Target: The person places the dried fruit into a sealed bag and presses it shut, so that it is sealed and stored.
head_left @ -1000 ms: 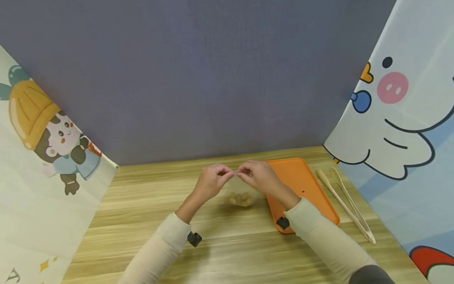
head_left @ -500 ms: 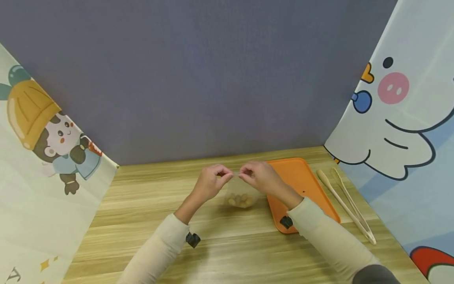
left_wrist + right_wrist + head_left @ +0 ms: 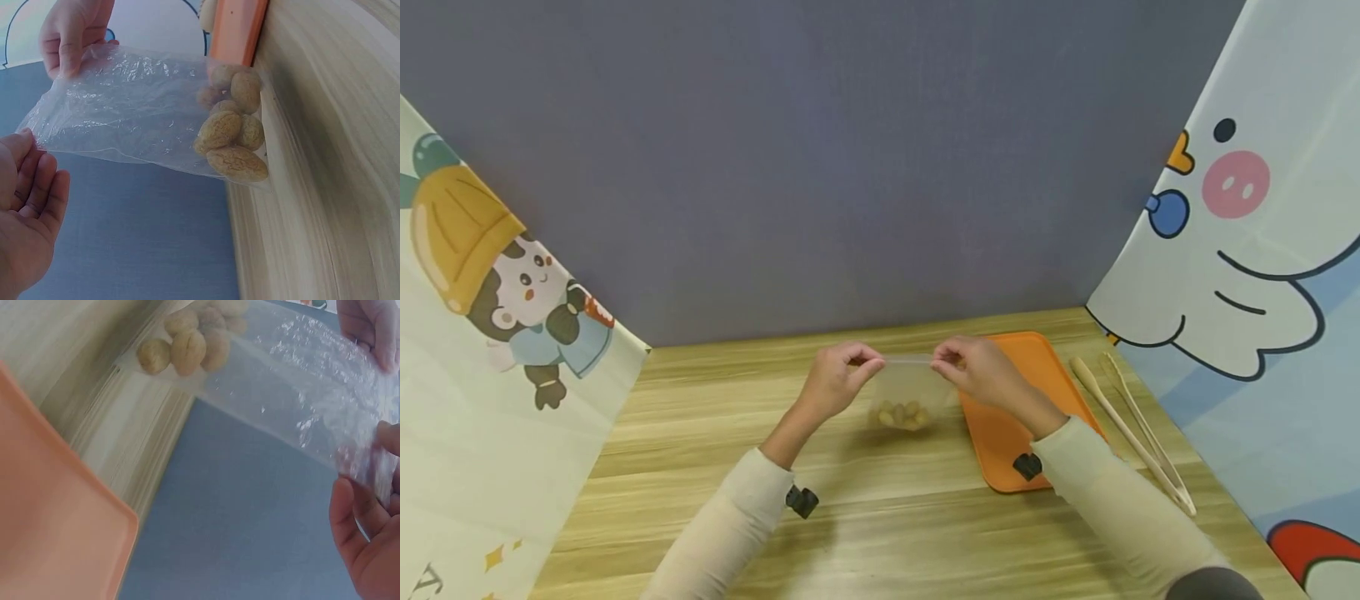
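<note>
A clear plastic bag (image 3: 912,385) hangs between my two hands, its top edge stretched into a straight line. Several tan, rough, walnut-like pieces (image 3: 228,131) lie together at its bottom, also visible as walnut-like pieces (image 3: 188,351) in the right wrist view. My left hand (image 3: 838,379) pinches the left top corner between thumb and finger, with the other fingers loosely bent. At the opposite corner, my right hand (image 3: 981,371) pinches the same edge. The bag's bottom is close to the wooden table; whether it touches is unclear.
An orange tray (image 3: 1033,362) lies at the right, partly under my right forearm. Beyond it rest wooden tongs (image 3: 1138,442), their arms spread. A grey wall (image 3: 865,167) stands behind the table (image 3: 722,417), with printed cloth panels on both sides.
My hands have moved apart, the right one going right and the left slightly left. The bag's top edge between them now shows as a taut line.
</note>
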A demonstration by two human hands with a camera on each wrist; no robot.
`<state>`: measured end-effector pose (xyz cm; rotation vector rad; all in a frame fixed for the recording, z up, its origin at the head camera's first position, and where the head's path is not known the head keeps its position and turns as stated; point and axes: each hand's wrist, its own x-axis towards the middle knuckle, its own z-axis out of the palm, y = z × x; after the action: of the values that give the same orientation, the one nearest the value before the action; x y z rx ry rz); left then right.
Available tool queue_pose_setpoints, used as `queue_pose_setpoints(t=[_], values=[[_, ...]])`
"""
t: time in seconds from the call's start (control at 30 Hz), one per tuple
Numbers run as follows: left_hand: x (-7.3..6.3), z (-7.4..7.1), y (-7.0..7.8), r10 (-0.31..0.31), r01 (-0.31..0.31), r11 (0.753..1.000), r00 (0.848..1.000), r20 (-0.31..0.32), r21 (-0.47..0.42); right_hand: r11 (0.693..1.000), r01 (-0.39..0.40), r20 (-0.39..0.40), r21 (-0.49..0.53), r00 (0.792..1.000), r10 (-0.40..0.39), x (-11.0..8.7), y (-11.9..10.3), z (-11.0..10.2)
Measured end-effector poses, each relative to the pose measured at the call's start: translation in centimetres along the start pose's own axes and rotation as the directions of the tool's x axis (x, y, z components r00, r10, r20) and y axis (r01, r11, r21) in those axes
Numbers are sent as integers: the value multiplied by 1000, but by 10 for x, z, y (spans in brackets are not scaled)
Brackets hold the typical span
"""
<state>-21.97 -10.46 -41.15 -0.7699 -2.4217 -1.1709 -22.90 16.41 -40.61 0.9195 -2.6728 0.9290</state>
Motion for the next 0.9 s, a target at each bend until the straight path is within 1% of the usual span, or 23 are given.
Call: queue_pose_setpoints(t=[0.17,0.47,0.57,0.67,0.73,0.8,0.9], values=[[0,-4,-2,-11,11,1000,1000,-12,-8,1000,4,-16,-8,1000,-4,-5,8,-6],[-2,-6,-5,-27,27,999,999,-17,-18,1000,15,-32,3,999,-14,-12,17,-12],[-3,-7,-5,-35,34,999,999,-18,-21,1000,6,-31,3,999,-6,-14,17,-12],[-4,-8,-5,-55,54,998,998,-12,-34,999,-18,-34,40,999,19,-15,14,-13],[-4,-9,-5,-69,68,997,998,-13,-46,998,-22,-56,66,998,25,-15,12,-12],[-4,-9,-4,-73,72,996,997,-24,-57,995,-6,-95,96,995,15,-14,10,-12],[-4,-10,-2,-53,48,995,997,-59,-85,989,76,-184,124,982,-52,-14,9,-10]])
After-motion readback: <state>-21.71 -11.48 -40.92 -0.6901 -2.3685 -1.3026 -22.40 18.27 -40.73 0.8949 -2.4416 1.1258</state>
